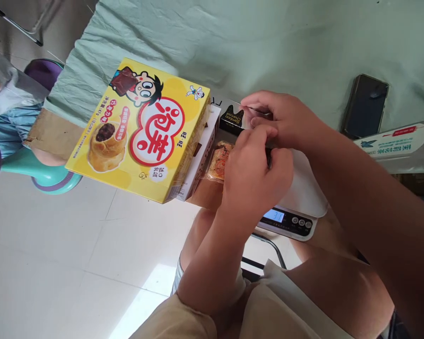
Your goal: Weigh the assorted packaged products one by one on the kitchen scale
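Open green cloth surface [268, 42] lies beyond both hands, unobstructed as far as the dark phone [364, 106] at the right. To the left, the yellow snack box [137, 132] and the white carton [201, 155] just beside it wall off approach. The white scale [297, 202] fills the near edge under the hands; a wrapped pastry [217, 162] lies between carton and scale.

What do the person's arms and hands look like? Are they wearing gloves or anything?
No gloves. Both hands are bare: the left hand and the right hand show no rings, and no watch or bracelet shows on either wrist. The forearms are bare too, with no sleeves reaching them. The fingers have short, plain nails, as far as the picture shows.
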A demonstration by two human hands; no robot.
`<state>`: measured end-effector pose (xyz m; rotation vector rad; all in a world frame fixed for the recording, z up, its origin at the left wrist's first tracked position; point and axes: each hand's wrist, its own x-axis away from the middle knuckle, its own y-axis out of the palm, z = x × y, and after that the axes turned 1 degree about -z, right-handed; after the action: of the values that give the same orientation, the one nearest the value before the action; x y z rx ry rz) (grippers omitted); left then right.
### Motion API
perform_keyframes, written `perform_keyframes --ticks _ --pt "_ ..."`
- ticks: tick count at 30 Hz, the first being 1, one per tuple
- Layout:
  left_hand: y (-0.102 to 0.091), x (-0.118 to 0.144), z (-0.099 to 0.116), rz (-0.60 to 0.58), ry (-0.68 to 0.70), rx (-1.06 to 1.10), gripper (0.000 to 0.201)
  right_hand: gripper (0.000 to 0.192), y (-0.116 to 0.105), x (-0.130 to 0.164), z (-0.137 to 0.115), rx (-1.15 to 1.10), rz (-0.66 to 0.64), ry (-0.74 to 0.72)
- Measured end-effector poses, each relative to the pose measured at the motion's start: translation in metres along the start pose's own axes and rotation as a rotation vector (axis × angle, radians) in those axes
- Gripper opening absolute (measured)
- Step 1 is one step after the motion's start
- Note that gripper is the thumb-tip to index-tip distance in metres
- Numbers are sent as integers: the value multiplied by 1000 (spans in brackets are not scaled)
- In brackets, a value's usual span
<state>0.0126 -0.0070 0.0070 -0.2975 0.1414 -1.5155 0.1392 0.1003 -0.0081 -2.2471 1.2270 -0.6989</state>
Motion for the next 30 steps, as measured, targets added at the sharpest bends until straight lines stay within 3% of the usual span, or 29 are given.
perform_keyframes --ticks 6,10,16,19,21,23,27,30 --pt "-2 1 5 -62 -75 -141 29 25 -3 -7 3 -22 -33 15" --pt "-3 -1 7 -135 -145 -238 25 32 -2 -10 11 32 -39 -9" --pt "-3 -2 2 -109 -69 -253 29 36 -2 2 -4 63 82 58" --pt "-4 -1 1 -83 -23 -235 36 38 -4 37 -22 30 267 -6" --pt "-4 1 0 -57 5 -214 36 40 0 76 -30 -27 452 -111" --pt "-3 2 -1 -29 51 -184 33 41 8 121 -34 -46 648 -72" --pt "5 5 -4 -22 182 -97 28 44 23 196 -27 -70 794 65" --pt "20 7 -4 15 342 27 21 41 13 236 -11 19 808 84"
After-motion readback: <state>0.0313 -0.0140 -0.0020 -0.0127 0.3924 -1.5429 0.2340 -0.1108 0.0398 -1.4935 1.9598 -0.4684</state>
